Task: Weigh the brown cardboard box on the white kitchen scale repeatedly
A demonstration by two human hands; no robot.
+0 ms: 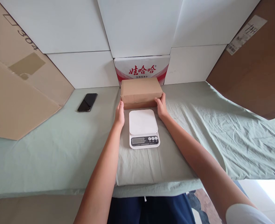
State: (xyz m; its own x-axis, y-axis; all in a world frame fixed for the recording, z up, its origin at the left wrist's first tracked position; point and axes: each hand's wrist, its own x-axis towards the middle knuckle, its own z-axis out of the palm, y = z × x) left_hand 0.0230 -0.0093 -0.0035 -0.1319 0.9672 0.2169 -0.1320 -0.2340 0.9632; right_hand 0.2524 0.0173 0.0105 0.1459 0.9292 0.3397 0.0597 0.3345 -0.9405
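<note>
My left hand [120, 113] and right hand [161, 106] clamp the brown parcel [141, 91] behind the kitchen scale [144, 128] — bare palms might slip, dropping it onto the platform.

Left hand [120, 114] and right hand [161, 107] apparently grip the brown rectangular cardboard box [141, 92] behind the white digital scale [144, 128].

A pale green sheet [46, 149] is covering the table, lying wrinkled toward its right end and hanging over the near edge. Behind the sheet, white panels [139, 28] are forming a back wall. Left of the sheet, tan cardboard [16, 93] marked 304 is leaning inward; right of it, darker brown cardboard [256, 71] bearing a label is standing. Below the sheet's right corner, bright daylight is falling on the floor [272, 193].
</note>
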